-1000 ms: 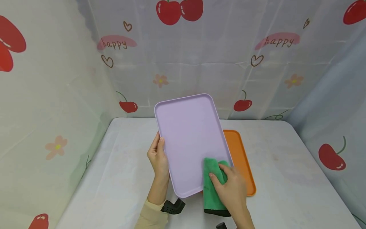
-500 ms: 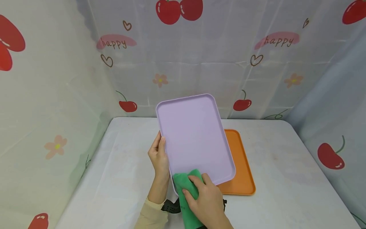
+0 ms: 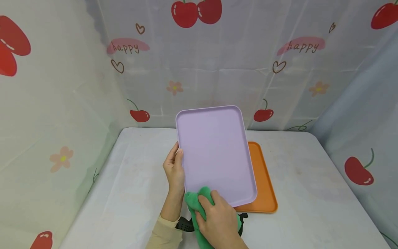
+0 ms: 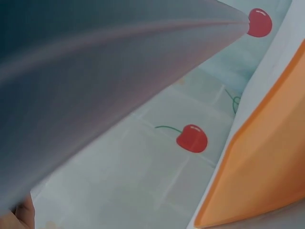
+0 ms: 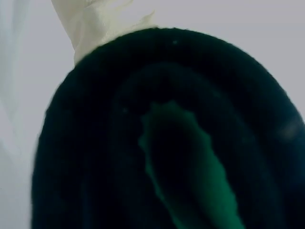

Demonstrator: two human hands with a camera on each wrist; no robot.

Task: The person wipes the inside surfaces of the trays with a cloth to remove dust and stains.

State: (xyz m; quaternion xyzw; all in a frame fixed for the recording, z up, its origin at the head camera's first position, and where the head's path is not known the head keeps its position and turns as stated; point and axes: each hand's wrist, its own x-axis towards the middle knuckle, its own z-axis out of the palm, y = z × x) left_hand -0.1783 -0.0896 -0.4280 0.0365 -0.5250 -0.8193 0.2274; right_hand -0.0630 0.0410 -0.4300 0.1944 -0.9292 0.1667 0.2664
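A lilac rectangular tray (image 3: 216,152) is held tilted up toward the head camera. My left hand (image 3: 174,173) grips its left edge, thumb on the front side and fingers behind. At the tray's lower left corner my right hand (image 3: 219,218) pinches a folded green cloth (image 3: 199,207), which covers that corner. In the left wrist view the tray (image 4: 95,95) fills the upper left, seen along its side. The dark edge of the folded cloth (image 5: 167,47) takes up most of the right wrist view, hiding the right hand there.
An orange tray (image 3: 264,183) lies on the white table (image 3: 311,180), partly behind the lilac one. Curtains printed with cherries (image 3: 217,79) enclose the table at the back and both sides. A black strap device (image 3: 185,224) sits at the left wrist.
My right hand has moved the cloth left along the tray's lower edge, from its lower right corner to the lower left. The lilac tray has shifted slightly right and become more upright.
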